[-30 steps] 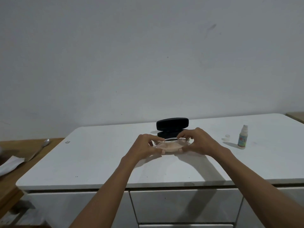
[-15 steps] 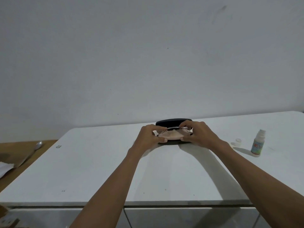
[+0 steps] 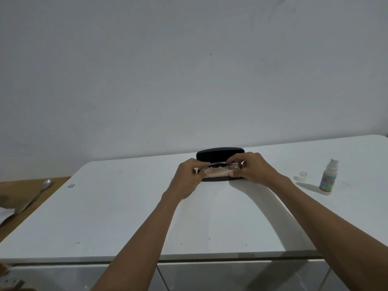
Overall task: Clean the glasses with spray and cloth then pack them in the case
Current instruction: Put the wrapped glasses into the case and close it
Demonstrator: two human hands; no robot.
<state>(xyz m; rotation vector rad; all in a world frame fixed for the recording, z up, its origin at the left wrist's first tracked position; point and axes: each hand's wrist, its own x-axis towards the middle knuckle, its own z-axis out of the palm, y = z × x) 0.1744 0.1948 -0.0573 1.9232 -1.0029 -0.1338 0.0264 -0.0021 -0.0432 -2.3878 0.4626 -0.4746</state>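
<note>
The thin, clear-framed glasses (image 3: 218,164) are pinched at one end by the left hand (image 3: 189,175) and at the other by the right hand (image 3: 254,170), together with a pale pink cloth (image 3: 216,172), directly over the open black hard case (image 3: 219,154) on the white bench (image 3: 126,217). A small white spray bottle (image 3: 328,177) is stood upright well to the right, its cap (image 3: 303,174) beside it.

We see a dim, flat, greyish picture with no glare. Soft light falls from above and behind us, so both forearms cast broad, blurred shadows on the white table (image 3: 117,211), and the spray bottle (image 3: 328,177) throws one leftward. The wide lens bows the table's edges. Detail is soft throughout, especially near the left hand (image 3: 190,177).
</note>
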